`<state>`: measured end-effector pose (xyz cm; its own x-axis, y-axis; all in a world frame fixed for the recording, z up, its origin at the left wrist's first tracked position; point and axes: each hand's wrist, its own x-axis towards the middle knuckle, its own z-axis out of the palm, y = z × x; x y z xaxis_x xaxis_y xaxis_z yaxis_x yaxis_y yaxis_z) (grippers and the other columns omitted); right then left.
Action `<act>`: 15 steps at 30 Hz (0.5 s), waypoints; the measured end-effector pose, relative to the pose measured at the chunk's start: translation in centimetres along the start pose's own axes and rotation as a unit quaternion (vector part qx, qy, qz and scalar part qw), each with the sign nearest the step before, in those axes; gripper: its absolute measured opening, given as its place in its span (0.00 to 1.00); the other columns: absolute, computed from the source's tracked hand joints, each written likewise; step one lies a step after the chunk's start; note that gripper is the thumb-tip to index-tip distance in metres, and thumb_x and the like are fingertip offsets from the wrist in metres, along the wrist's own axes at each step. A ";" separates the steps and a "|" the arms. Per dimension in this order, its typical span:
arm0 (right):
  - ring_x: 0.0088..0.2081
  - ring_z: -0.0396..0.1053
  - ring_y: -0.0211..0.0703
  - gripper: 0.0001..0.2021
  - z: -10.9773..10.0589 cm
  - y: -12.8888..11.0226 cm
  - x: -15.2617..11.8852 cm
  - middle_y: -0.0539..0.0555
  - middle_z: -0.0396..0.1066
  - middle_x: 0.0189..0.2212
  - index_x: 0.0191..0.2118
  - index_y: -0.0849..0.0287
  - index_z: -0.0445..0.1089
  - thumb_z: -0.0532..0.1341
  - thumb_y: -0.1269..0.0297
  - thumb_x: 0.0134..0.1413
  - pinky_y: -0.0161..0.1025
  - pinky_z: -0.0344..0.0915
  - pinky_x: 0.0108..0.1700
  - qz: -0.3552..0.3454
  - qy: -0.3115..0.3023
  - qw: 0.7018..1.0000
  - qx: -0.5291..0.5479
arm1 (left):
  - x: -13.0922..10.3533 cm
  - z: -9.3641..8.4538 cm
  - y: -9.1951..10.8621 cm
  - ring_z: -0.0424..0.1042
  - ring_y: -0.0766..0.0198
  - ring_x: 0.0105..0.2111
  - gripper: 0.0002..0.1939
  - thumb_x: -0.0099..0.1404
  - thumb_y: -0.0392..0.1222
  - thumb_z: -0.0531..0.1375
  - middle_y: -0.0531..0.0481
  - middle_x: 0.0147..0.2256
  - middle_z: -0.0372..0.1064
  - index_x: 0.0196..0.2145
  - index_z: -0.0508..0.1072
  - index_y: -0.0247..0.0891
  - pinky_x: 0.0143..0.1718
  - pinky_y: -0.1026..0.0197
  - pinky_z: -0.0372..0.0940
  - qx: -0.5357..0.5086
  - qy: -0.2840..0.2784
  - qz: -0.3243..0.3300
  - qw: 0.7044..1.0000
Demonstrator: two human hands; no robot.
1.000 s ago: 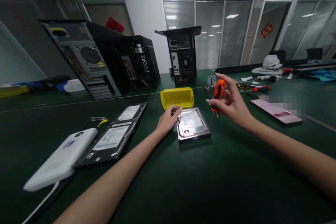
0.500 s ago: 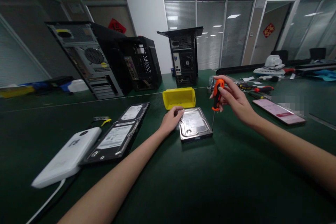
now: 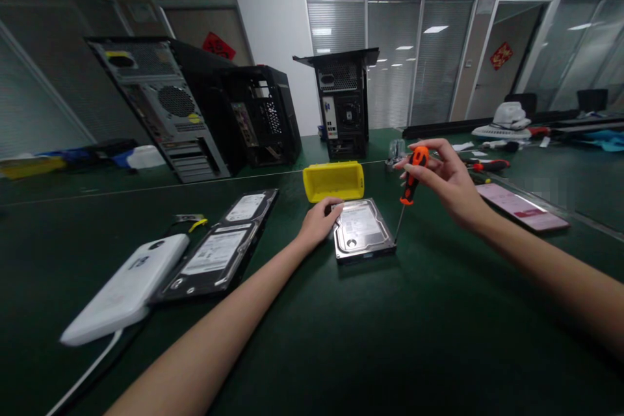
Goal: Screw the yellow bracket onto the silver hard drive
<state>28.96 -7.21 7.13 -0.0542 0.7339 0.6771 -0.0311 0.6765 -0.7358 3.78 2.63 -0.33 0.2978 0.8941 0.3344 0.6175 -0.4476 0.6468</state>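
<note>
A silver hard drive (image 3: 361, 227) lies label up on the dark green table (image 3: 312, 338). My left hand (image 3: 319, 221) grips its left edge, fingers bent around the upper left corner. In my right hand (image 3: 446, 179) is an orange and black screwdriver (image 3: 412, 179), held by the handle and tilted, its tip at the drive's lower right corner. Just behind the drive sits a yellow bin (image 3: 334, 182), its open side facing me. Two more hard drives, one (image 3: 214, 257) nearer and one (image 3: 247, 207) farther, lie in a row left of my left hand.
A white device (image 3: 127, 289) with a cable lies at the left. Computer cases (image 3: 190, 110), (image 3: 341, 104) stand at the back. A pink-screened phone (image 3: 524, 207) and red-black tools (image 3: 492, 165) are on the right.
My right hand has shifted right, and the screwdriver's handle leans farther to the right while its tip stays at the drive's corner. My left hand has kept its place on the drive.
</note>
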 end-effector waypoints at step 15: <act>0.39 0.71 0.40 0.19 0.5 -0.6 -0.6 0.52 0.71 0.43 0.57 0.46 0.61 0.51 0.54 0.62 0.41 0.71 0.38 0.020 -0.011 0.998 -0.057 | -0.1 0.0 -0.1 0.71 0.57 0.46 0.18 0.65 0.50 0.53 0.46 0.46 0.72 0.46 0.72 0.38 0.50 0.58 0.63 0.003 -0.003 0.006 1.000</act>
<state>28.50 -8.06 7.11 -0.0756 0.7594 0.6462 0.0843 0.6506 -0.7547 3.66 2.57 -0.39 0.3101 0.8887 0.3378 0.6175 -0.4585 0.6391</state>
